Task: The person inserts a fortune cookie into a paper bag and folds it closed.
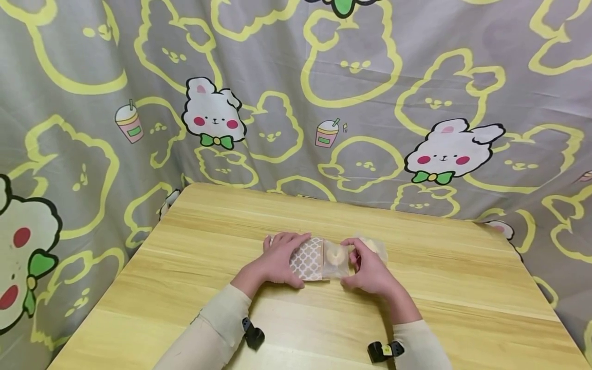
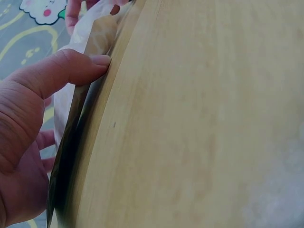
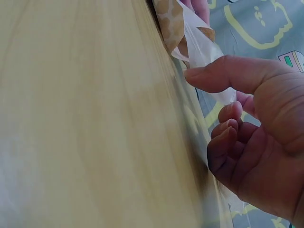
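Note:
A tan paper bag (image 1: pixel 309 259) with a white lattice print lies flat on the table. My left hand (image 1: pixel 280 258) grips it across its width, thumb (image 2: pixel 88 66) at the near edge, fingers over the far side. From its right-hand opening sticks a translucent packet (image 1: pixel 334 257) with a pale ring-shaped piece inside. My right hand (image 1: pixel 370 270) pinches the outer end of this packet (image 3: pixel 205 51) between thumb and forefinger; the other fingers curl in. The packet's inner end is hidden in the bag.
Another translucent packet (image 1: pixel 378 247) with something pale in it lies just behind my right hand. The wooden table (image 1: pixel 314 329) reaches back to a grey curtain (image 1: pixel 277 67) printed with rabbits. Each forearm carries a small black wrist camera (image 1: pixel 253 335).

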`<state>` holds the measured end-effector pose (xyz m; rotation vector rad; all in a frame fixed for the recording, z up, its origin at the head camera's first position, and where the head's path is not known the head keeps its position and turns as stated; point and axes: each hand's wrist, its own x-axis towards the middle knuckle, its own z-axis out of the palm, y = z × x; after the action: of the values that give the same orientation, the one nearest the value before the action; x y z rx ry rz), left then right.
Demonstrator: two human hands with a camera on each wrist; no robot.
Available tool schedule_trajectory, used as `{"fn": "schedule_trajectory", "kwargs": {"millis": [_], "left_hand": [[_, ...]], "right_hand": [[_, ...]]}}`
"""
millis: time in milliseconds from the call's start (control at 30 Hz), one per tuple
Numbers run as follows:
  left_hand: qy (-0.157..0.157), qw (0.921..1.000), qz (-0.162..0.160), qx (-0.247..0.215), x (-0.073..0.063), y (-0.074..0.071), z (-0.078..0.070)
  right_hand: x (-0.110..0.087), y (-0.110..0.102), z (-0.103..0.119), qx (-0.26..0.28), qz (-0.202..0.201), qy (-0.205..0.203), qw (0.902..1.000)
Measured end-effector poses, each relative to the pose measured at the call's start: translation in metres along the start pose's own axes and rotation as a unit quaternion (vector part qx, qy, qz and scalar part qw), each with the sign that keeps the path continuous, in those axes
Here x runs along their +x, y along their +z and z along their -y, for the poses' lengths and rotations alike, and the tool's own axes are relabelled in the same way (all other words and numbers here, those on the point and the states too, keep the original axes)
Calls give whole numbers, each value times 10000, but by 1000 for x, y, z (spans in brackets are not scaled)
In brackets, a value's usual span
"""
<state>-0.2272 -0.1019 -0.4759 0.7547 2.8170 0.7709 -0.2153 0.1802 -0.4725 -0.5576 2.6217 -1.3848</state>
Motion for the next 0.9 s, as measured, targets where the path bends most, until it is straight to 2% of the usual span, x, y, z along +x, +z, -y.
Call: {"fn": "schedule_trajectory", "kwargs": {"millis": [267,400,900], "left_hand": [[-24,10000,41,-56,-1,-1,-1],[-17,10000,36,-23,0,-1,0],[8,10000,30,0,2,2,2]], "right_hand": [[0,0,3,-62,186,11,9998],[1,0,3,-56,155,40,9999],[4,0,12,-594,187,267,9977]]}}
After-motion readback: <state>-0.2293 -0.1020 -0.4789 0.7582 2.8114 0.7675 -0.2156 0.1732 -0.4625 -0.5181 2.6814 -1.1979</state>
